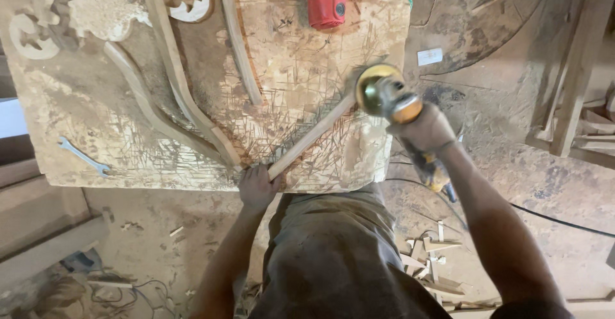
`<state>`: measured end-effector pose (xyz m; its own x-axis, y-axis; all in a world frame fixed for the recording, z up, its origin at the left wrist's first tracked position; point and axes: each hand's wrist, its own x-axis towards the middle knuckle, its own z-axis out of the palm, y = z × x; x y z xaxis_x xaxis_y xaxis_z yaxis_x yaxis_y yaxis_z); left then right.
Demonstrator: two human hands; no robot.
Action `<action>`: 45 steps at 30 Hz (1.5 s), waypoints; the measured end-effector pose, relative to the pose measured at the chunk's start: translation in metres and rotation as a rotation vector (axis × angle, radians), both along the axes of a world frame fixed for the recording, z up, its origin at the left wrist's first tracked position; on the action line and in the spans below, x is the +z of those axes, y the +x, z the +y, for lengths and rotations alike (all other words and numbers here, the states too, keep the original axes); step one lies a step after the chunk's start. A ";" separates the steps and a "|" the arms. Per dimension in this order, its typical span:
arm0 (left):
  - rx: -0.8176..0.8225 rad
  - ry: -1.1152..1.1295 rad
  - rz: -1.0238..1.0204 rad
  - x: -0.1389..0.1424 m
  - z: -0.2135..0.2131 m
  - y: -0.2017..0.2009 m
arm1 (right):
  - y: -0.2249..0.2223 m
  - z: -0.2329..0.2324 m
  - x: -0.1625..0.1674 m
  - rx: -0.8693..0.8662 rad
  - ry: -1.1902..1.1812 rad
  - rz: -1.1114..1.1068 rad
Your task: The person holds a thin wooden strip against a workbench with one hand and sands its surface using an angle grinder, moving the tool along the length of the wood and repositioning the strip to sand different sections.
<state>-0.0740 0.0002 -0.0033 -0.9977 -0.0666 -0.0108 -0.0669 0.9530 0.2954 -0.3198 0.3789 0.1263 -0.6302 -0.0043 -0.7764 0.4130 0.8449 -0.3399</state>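
Lighting's soft, warm and pretty even, no hard glare anywhere. The worktop [307, 69] is the brightest patch, and the floor around it falls off dimmer, mostly below its near edge. Shadows are weak, just thin ones beside the curved wood strips [186, 95]. The grinder [384, 95] at the worktop's right edge is smeared with motion blur. Corners look a bit stretched by the wide lens.

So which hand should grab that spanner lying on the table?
Probably the left. The left hand grips the near end of the wooden strip on the spanner's side of the workbench. The right hand holds the grinder, farther away.
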 end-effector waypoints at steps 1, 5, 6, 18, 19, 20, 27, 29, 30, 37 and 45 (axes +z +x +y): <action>0.001 0.005 -0.018 -0.001 0.000 0.001 | -0.014 0.016 -0.002 -0.054 -0.067 0.058; 0.020 -0.003 -0.032 -0.003 0.002 0.002 | -0.030 0.034 -0.012 -0.115 -0.200 0.140; 0.028 -0.013 -0.015 -0.003 0.002 -0.001 | -0.025 0.031 -0.016 -0.014 -0.213 0.198; 0.026 -0.041 -0.025 -0.004 0.002 -0.001 | -0.051 0.063 -0.024 0.092 -0.226 0.143; 0.024 -0.056 -0.003 -0.006 0.001 -0.003 | -0.047 0.057 -0.023 0.108 -0.223 0.108; 0.025 -0.067 0.020 -0.008 0.002 -0.004 | -0.042 0.051 -0.022 0.156 -0.198 0.136; 0.043 -0.106 -0.033 -0.012 0.004 0.000 | -0.071 0.055 -0.008 0.105 -0.218 0.047; 0.038 -0.089 0.029 -0.009 0.006 -0.001 | -0.078 0.059 0.000 0.046 -0.235 -0.034; 0.031 -0.086 0.067 -0.007 0.005 -0.003 | -0.076 0.054 0.002 0.037 -0.242 -0.053; 0.060 -0.021 0.014 -0.002 0.009 -0.003 | 0.009 -0.017 0.010 0.288 -0.223 0.076; 0.039 -0.075 0.006 0.000 0.004 -0.004 | -0.026 0.039 -0.026 0.250 -0.151 0.175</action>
